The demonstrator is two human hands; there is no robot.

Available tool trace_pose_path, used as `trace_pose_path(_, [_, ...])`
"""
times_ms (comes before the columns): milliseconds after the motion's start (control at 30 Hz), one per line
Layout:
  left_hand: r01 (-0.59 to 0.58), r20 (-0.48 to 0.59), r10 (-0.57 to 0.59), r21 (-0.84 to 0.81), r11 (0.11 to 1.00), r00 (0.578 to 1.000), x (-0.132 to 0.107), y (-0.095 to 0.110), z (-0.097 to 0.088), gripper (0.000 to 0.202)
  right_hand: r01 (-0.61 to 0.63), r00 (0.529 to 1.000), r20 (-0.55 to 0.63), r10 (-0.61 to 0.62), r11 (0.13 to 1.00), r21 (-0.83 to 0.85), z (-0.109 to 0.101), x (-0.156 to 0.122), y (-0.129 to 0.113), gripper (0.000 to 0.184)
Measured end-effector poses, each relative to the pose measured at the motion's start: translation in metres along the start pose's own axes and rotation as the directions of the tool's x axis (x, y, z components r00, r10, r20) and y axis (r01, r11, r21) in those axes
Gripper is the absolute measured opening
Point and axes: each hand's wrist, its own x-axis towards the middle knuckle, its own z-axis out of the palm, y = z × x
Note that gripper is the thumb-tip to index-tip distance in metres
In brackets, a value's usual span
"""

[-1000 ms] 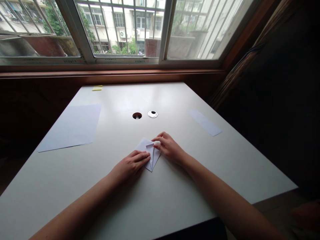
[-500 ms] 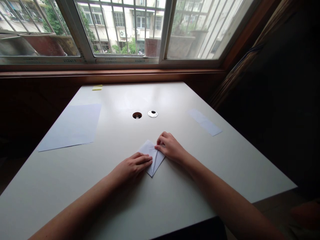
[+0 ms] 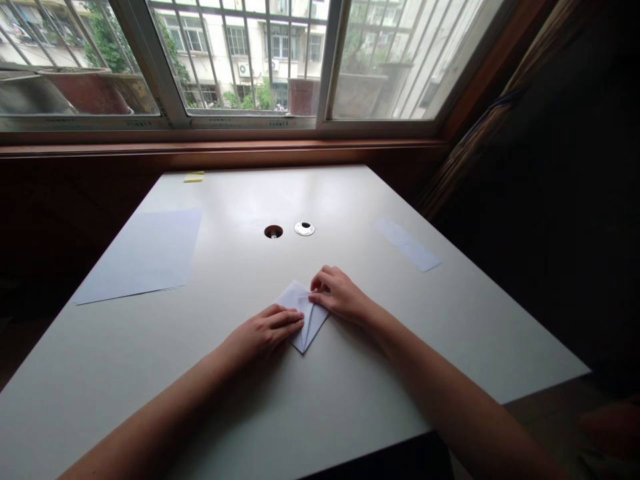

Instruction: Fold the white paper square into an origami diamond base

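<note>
The folded paper (image 3: 314, 325) is lying on the white table (image 3: 360, 400), near the middle, with one corner pointing to the near side. The left hand (image 3: 267, 327) is resting its fingers on the left part of the paper. Its thumb is hiding, so I cannot tell if it is pinching too. The right hand (image 3: 340, 293) is curling in from the right, and its thumb and finger seem to be pinching the paper by the flap (image 3: 306, 305).

To make this fold neat, the left fingers should be pressing down firmly, so the paper is not sliding. The right fingers should be holding lightly, because thin paper is easy to crumple. The edges should be matching and the near corner should be staying sharp. I think the crease should be getting a rub only when the flap is lying flat and straight.

In the picture from one second ago, the right pointing finger was reaching out to the far side; now it is bending in close to the thumb. The paper is now sitting a little more to the right and nearer. The big sheet (image 3: 145, 257) on the left and the paper strip (image 3: 407, 243) on the right are staying put.
</note>
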Motion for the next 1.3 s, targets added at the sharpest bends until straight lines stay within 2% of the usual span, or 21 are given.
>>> trace_pose_path(300, [0.010, -0.006, -0.010, -0.028, 1.000, 1.000, 0.001, 0.001, -0.002, 0.042, 0.013, 1.000, -0.017, -0.013, 1.000, -0.008, 0.002, 0.000, 0.001, 0.003])
trace_pose_path(500, [0.010, -0.015, -0.010, -0.041, 0.999, 1.000, 0.000, -0.001, 0.000, 0.043, 0.131, 0.991, 0.010, -0.131, 0.991, -0.024, 0.002, -0.005, -0.002, 0.019])
trace_pose_path(733, [0.006, -0.010, -0.006, -0.014, 1.000, 1.000, 0.000, -0.001, 0.001, 0.042, 0.236, 0.972, 0.005, -0.236, 0.972, -0.006, 0.006, -0.004, -0.003, 0.010])
trace_pose_path(933, [0.021, -0.025, -0.022, -0.028, 0.999, 0.999, 0.000, 0.000, 0.001, 0.044, 0.358, 0.930, 0.043, -0.364, 0.928, 0.108, 0.001, -0.003, 0.001, 0.015])
trace_pose_path(1100, [0.010, -0.025, -0.010, -0.013, 1.000, 1.000, -0.001, -0.002, 0.002, 0.045, 0.411, 0.909, 0.065, -0.413, 0.911, 0.039, -0.005, -0.004, -0.001, 0.019])
trace_pose_path(1300, [0.036, -0.027, -0.036, 0.008, 0.999, 0.999, -0.004, -0.002, 0.003, 0.045, 0.432, 0.901, 0.064, -0.428, 0.900, -0.056, -0.001, -0.003, 0.000, 0.021])
